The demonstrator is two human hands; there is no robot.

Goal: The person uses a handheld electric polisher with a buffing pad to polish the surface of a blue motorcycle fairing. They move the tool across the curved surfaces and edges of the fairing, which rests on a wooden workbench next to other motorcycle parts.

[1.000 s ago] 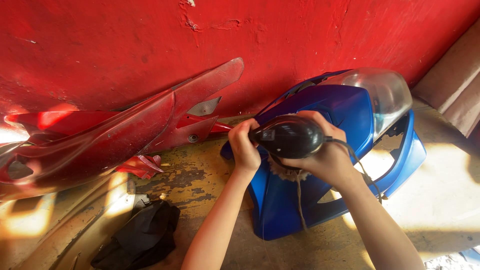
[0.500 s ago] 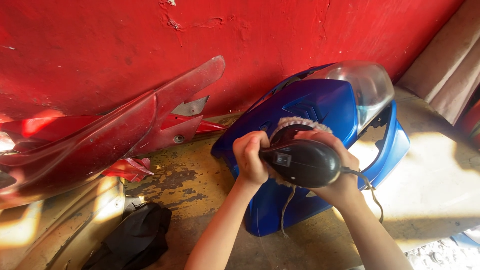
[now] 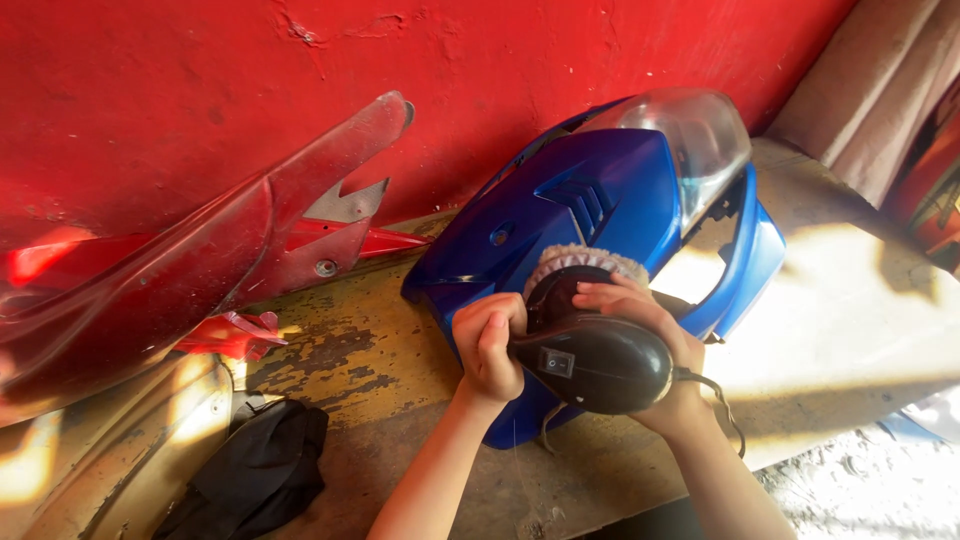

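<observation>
A black handheld polisher [image 3: 600,362] is grasped by both hands: the left hand [image 3: 489,345] is clenched on its front handle, the right hand [image 3: 650,345] is wrapped around its body. Its woolly pad [image 3: 580,262] is pressed against the blue scooter front panel [image 3: 590,200], which lies on the worn floor [image 3: 350,350]. Beyond, a red fairing [image 3: 180,280] is leaned against the red wall [image 3: 480,70].

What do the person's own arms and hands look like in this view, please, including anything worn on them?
Both forearms are bare, with no sleeves in view. The left hand and right hand wear no gloves, and no rings, watch or bands show. Fingernails look short and plain. Warm patches of sunlight fall across the arms.
</observation>
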